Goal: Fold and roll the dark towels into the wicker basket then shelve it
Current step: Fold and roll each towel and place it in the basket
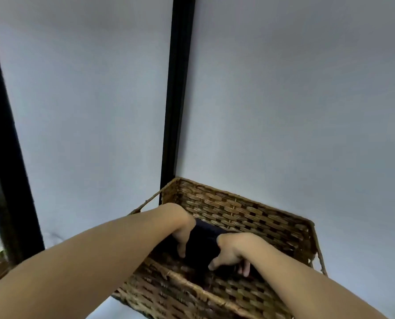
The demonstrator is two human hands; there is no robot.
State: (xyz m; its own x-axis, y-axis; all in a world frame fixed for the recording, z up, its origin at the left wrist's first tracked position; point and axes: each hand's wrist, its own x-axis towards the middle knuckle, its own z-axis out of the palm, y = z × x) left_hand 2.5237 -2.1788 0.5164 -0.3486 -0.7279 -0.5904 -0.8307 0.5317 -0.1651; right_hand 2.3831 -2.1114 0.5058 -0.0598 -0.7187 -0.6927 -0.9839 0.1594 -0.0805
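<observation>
Seen from the head camera, looking down: a brown wicker basket (249, 212) sits low in the frame against a pale grey-white wall (284, 100), its far left corner beside a black vertical post (178, 88). Both bare forearms reach over the near rim into the basket. A dark towel (203, 240), apparently rolled, lies inside between the two hands. The left hand (182, 236) curls around the towel's left end, thumb pointing down. The right hand (233, 252) grips its right end, fingers wrapped over the top. A second black post (5, 157) stands at the far left.
</observation>
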